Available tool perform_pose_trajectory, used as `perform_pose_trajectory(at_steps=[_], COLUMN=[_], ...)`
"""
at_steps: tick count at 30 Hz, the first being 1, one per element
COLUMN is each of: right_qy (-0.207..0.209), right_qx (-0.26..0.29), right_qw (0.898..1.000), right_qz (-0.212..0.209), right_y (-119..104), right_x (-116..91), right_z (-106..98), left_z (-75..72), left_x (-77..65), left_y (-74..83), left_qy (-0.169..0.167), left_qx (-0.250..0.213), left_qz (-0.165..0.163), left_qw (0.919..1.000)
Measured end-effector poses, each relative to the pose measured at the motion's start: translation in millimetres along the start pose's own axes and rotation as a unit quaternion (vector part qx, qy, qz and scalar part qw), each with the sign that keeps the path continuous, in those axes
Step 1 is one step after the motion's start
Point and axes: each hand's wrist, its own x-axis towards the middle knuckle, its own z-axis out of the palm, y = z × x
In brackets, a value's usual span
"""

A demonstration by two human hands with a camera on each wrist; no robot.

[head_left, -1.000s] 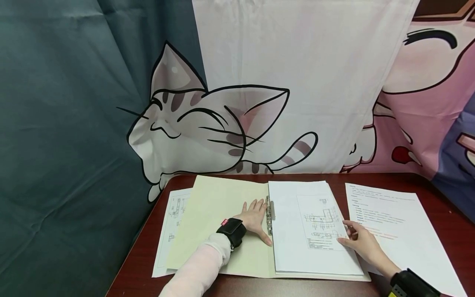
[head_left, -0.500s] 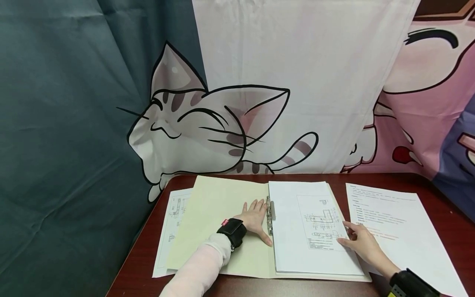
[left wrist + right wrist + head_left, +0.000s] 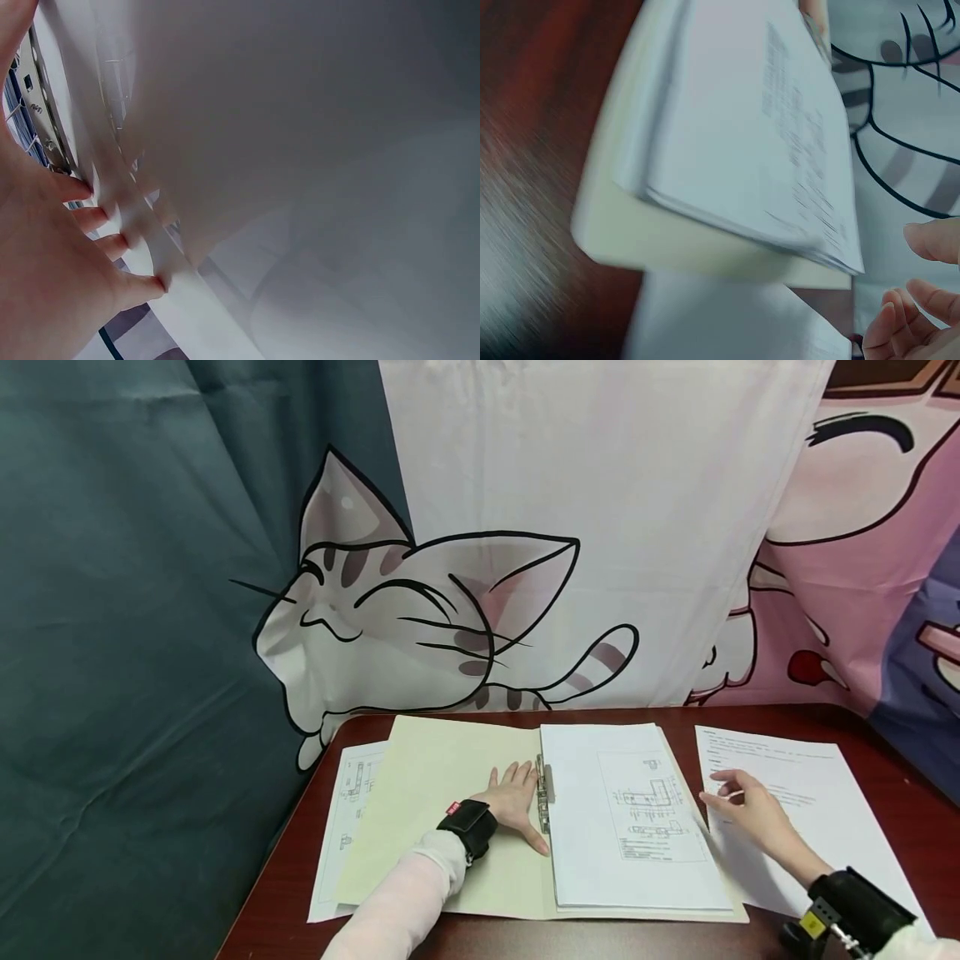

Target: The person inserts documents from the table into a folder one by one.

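Observation:
A pale yellow paper folder lies spread flat on the table. Along its spine runs a metal clip, beside a stack of white sheets whose top page carries a technical drawing. My left hand rests on the folder's left cover with its fingers spread, the fingertips close to the clip. My right hand hovers right of the stack, over a printed sheet. In the right wrist view, that hand's fingers are loosely bent, with the thumb apart and nothing between them.
Another drawing sheet sticks out from under the folder's left side. The dark red wooden table ends at the back against a curtain with a cartoon cat on it.
My right hand has left the right edge of the stack and moved up and to the right, over the printed sheet. My left hand has stayed where it was on the folder.

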Motion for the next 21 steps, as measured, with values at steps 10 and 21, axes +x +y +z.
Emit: perform_pose_trajectory(at_steps=[10,21], right_qy=[0.024,0.022], right_qx=[-0.03,-0.054], right_qw=[0.999,0.995], right_qz=[-0.004,0.082], right_y=[14,63], right_x=[21,32], right_z=[-44,-90], left_z=[-1.2,-0.5], left_x=[-3.0,-1.0], left_y=[-0.8,-1.4], left_qy=[-0.001,0.0], left_qx=[-0.001,0.002], left_qz=[-0.001,-0.003], left_qw=[1.0,1.0])
